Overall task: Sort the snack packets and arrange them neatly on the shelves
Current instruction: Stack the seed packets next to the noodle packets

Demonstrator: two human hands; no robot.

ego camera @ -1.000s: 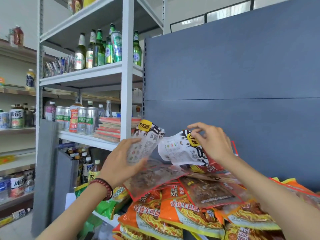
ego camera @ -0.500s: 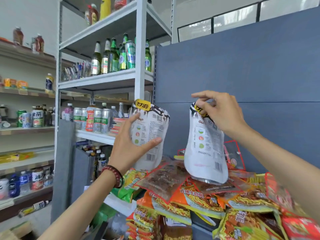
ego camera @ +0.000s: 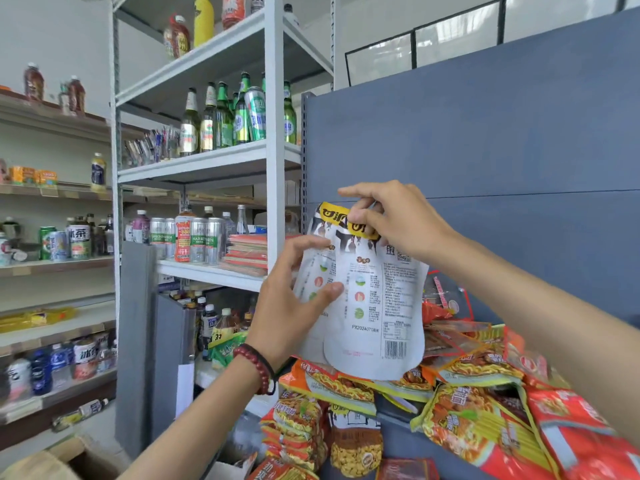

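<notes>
Head view: two flat white plastic snack pouches with yellow top labels are held upright in the middle of the picture, in front of a grey-blue panel wall (ego camera: 485,133). The front pouch (ego camera: 377,323) overlaps the rear pouch (ego camera: 317,268), which sticks out at its 9 o'clock side. The right hand (ego camera: 398,223) comes in from 4 o'clock and pinches the yellow top edge of the front pouch between thumb and fingers; its index finger is stretched out toward 9 o'clock. The left hand (ego camera: 291,306), with a dark red bead bracelet (ego camera: 258,367) on the wrist, comes from 7 o'clock and grips the rear pouch, the thumb pressed on its face and the other fingers curled round its left edge. At 5 o'clock, below the pouches, lies a loose pile of orange and red snack packets (ego camera: 467,410). At 10 o'clock stands a white metal shelf rack (ego camera: 275,168) with green glass bottles (ego camera: 221,116) and silver cans (ego camera: 199,240).
</notes>
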